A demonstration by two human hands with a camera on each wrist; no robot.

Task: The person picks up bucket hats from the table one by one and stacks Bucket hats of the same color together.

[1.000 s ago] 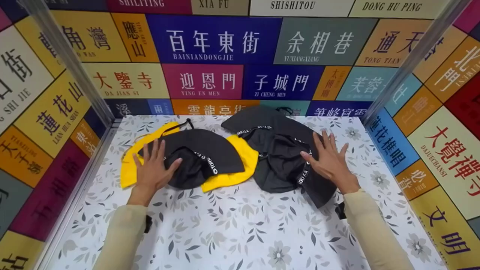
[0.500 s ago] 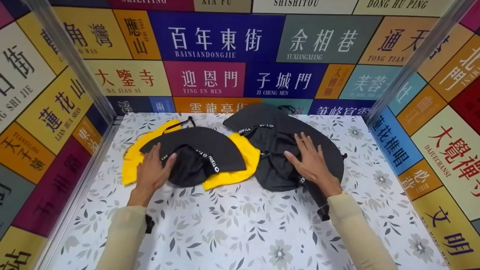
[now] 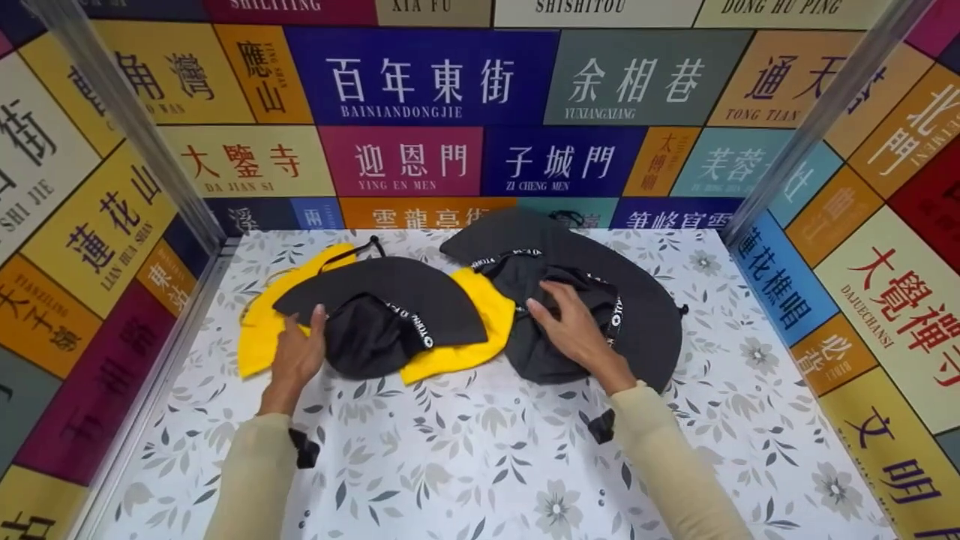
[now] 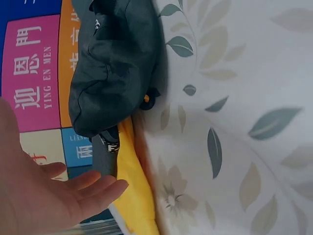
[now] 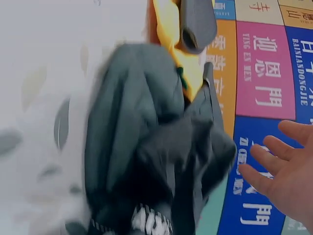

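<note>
Two dark grey wide-brimmed hats lie side by side on the table. The left hat (image 3: 390, 289) overlaps a yellow fabric hat (image 3: 484, 300), whose edges show on both sides of it. The right hat (image 3: 637, 300) has a crumpled crown and white-lettered trim. My left hand (image 3: 298, 356) is at the near left edge of the left hat, fingers loosely bent and thumb up. My right hand (image 3: 577, 330) hovers over the right hat's crown with spread fingers; the right wrist view shows these fingers (image 5: 266, 164) holding nothing. In the left wrist view, the left fingers (image 4: 98, 188) are relaxed beside the yellow cloth.
The table (image 3: 450, 465) has a white leaf-and-flower cover. Colourful sign-printed panels (image 3: 420, 75) stand behind it and on both sides, with the hats close to the back panel. A black cord (image 3: 360, 247) sticks up behind the left hat.
My right hand has moved left from the right hat's brim to over its crown, and the brim's outline there is rounder. My left hand has drawn back slightly, its fingers more bent.
</note>
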